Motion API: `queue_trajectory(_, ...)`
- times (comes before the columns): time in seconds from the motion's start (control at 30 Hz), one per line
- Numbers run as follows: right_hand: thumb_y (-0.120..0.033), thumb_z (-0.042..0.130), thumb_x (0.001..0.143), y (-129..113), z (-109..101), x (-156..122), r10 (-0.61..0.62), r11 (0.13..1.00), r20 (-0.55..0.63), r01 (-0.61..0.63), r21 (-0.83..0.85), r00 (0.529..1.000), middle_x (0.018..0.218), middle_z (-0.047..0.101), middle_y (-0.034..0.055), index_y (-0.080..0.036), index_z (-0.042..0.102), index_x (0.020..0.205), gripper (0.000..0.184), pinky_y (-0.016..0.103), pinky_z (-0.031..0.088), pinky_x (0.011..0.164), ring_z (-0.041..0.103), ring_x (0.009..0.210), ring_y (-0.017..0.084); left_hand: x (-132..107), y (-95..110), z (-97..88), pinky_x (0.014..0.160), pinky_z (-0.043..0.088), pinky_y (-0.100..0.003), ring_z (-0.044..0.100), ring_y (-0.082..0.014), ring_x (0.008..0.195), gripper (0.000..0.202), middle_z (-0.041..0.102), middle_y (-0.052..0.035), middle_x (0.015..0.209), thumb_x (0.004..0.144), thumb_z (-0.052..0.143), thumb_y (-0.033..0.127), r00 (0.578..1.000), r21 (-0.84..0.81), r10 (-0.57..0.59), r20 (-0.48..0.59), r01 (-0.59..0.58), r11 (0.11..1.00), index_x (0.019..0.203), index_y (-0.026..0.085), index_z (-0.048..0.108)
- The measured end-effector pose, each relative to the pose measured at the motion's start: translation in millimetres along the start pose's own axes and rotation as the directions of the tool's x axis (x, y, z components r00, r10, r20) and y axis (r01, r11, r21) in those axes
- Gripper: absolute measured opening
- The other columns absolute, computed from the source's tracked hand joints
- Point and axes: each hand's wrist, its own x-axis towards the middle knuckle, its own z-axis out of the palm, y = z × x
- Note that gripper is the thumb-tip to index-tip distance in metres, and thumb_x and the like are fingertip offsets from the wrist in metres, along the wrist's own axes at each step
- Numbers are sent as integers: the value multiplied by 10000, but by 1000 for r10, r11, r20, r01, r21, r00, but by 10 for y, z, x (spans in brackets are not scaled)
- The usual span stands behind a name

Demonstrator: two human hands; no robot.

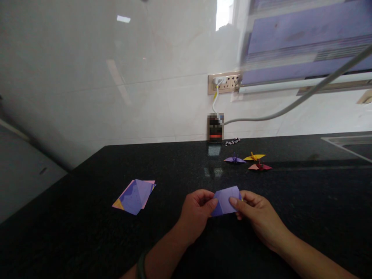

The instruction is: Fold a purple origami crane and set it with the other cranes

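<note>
My left hand (196,210), right hand (260,214): pinched closed on purple origami paper (225,200) | opposite edges, likely to keep it flat

Folded paper (225,201): purple. Left of it: paper stack (130,198), purple, pink, yellow. Beyond it: purple crane (235,159), yellow crane (255,157), red-and-pink crane (260,167).

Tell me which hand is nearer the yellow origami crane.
Right. In view, the right hand is below the yellow origami crane; the left hand is below and farther left.
</note>
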Motion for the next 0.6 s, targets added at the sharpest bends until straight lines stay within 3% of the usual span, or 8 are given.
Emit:
queue_trajectory(0.1, -378, 616, 690, -17, -14, 6, -14, 999, -9, 14, 46, 1000, 661, 558, 10, -165, 603, 738, 219, 206, 370, 487, 469, 557, 113, 1, -3, -6, 521, 362, -218, 486, -109, 549, 144, 569, -3, 614, 660, 607, 275, 1000, -30, -12, -10, 11, 999, 702, 138, 591)
queue_trajectory(0.23, -439, 476, 780, -20, -47, 23, -16, 981, -32, 21, 194, 999, 625, 533, 12, -161, 606, 773, 306, 227, 396, 494, 472, 522, 109, 10, -22, -28, 532, 357, -213, 459, -89, 537, 184, 540, 10, 603, 699, 571, 318, 1000, -85, 5, 21, -3, 996, 709, 135, 589)
queue_trajectory(0.4, -329, 581, 736, -47, -54, 10, -103, 995, 69, 103, 5, 992, 852, 552, 37, -220, 557, 1028, 312, 240, 429, 570, 500, 679, 131, -3, -29, -14, 449, 335, -199, 395, -60, 436, 243, 475, 39, 551, 711, 543, 360, 981, -225, -70, 180, 110, 968, 835, 150, 549)
queue_trajectory(0.53, -259, 629, 695, -117, 4, -52, -220, 970, 204, 236, -61, 954, 896, 508, 28, -222, 624, 868, 177, 294, 401, 794, 494, 871, 165, -61, -11, 43, 384, 258, -169, 331, -39, 375, 401, 444, 72, 532, 672, 587, 268, 931, -326, -153, 332, 265, 908, 1040, 216, 436)
queue_trajectory(0.6, -269, 624, 695, -144, 27, -75, -218, 974, 242, 228, -11, 945, 920, 497, 29, -201, 629, 736, 79, 302, 411, 790, 518, 848, 164, -83, -13, 80, 390, 277, -174, 346, -44, 373, 431, 442, 72, 509, 668, 590, 250, 907, -330, -183, 379, 317, 889, 1067, 220, 430)
